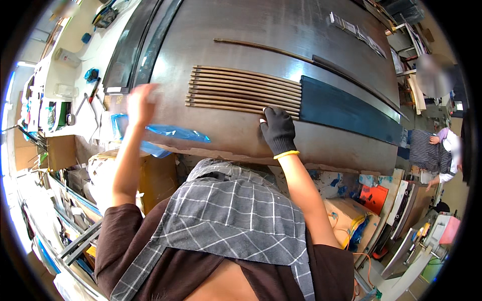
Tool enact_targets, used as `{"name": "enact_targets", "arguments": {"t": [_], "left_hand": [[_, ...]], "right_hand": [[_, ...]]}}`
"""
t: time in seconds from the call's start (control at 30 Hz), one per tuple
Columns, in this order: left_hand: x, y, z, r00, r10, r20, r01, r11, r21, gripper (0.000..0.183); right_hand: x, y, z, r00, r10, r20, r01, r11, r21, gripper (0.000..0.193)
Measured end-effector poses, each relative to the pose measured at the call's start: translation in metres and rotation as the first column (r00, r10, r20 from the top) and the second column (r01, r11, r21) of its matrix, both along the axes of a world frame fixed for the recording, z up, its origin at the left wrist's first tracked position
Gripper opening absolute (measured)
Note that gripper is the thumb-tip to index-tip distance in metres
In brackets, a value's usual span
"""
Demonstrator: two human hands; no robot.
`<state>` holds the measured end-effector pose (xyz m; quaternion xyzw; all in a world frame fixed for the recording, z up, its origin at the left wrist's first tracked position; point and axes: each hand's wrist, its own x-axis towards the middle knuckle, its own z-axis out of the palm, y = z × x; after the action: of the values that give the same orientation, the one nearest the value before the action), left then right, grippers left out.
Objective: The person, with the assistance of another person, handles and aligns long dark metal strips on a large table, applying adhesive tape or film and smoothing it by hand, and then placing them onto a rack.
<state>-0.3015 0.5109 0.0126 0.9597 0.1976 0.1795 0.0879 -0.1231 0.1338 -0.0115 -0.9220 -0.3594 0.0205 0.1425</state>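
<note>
Several narrow brown strips (241, 85) lie side by side on a dark, shiny worktable (226, 125). Their right ends meet the edge of a long dark blue panel (346, 103). My right hand (278, 128), in a black glove with pale tips showing at thumb and forefinger, is curled over the nearest strip close to that panel; the thumb lies on the strip's near side. My left hand (142, 103) is bare and raised at the table's left part, smeared by motion, so its fingers cannot be made out. Nearest to it is blue plastic film (178, 132).
Beyond the strips lies a long thin brown rod (261, 47), in line with a darker bar (356, 83). Dark panels (133, 55) stand at the left. A wrapped bundle (356, 32) rests far right. Another person in a striped apron (427, 153) is at the right.
</note>
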Motion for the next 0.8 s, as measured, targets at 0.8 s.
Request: {"name": "enact_targets", "arguments": {"t": [0.8], "left_hand": [[-0.042, -0.065, -0.059, 0.970, -0.232, -0.067, 0.214, 0.955, -0.205, 0.025]], "right_hand": [[-0.046, -0.072, -0.018, 0.988, -0.096, 0.117, 0.059, 0.957, 0.284, 0.057]]}}
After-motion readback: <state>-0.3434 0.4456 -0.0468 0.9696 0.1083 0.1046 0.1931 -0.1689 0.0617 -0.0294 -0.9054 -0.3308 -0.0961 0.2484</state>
